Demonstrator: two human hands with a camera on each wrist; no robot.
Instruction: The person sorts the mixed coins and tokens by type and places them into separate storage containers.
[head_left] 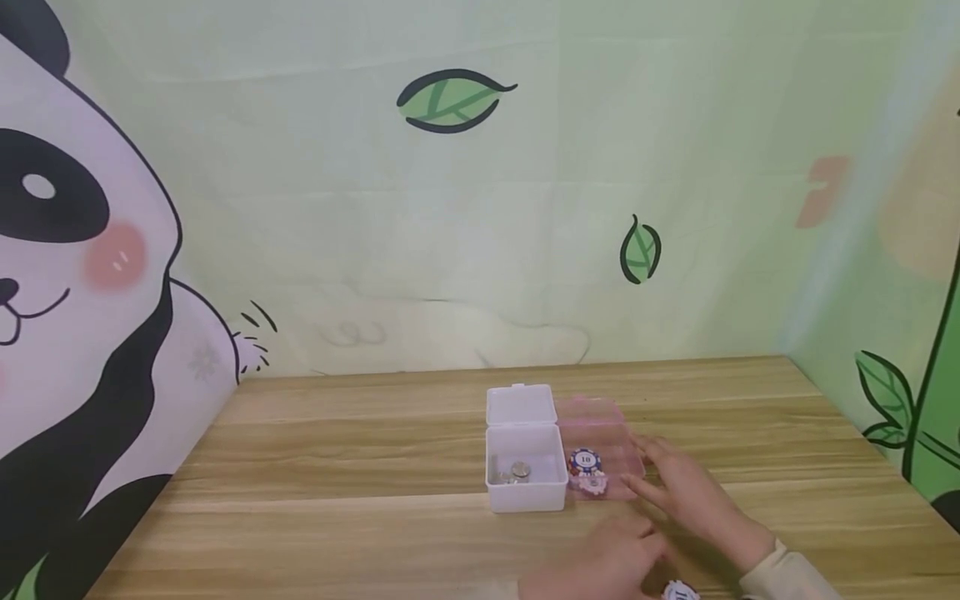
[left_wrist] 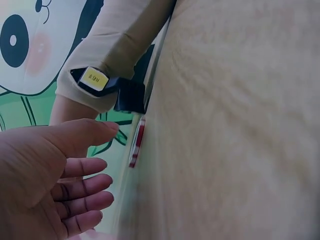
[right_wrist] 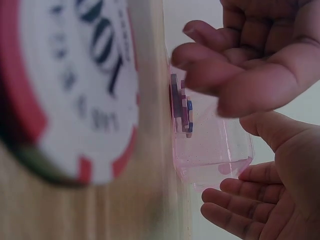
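Note:
My right hand (head_left: 693, 492) is at the right side of a clear pink box (head_left: 611, 442), thumb and fingers extended at its wall. Inside lie several poker chips (head_left: 586, 461), the top one blue and white, marked 10. My left hand (head_left: 600, 558) is above the table in front of the box, its fingers (right_wrist: 210, 70) loosely bent with nothing between them. A red and white poker chip (right_wrist: 75, 95), marked 100, lies on the table near both hands and looks large in the right wrist view. The left wrist view shows this chip (left_wrist: 137, 142) edge-on beyond the left fingertips.
A white plastic box (head_left: 527, 497) with its lid (head_left: 519, 406) raised stands against the pink box's left side; several silver coins (head_left: 521, 471) lie in it. The wooden table (head_left: 337, 467) ends at a printed cloth backdrop (head_left: 525, 208) with a panda and leaves.

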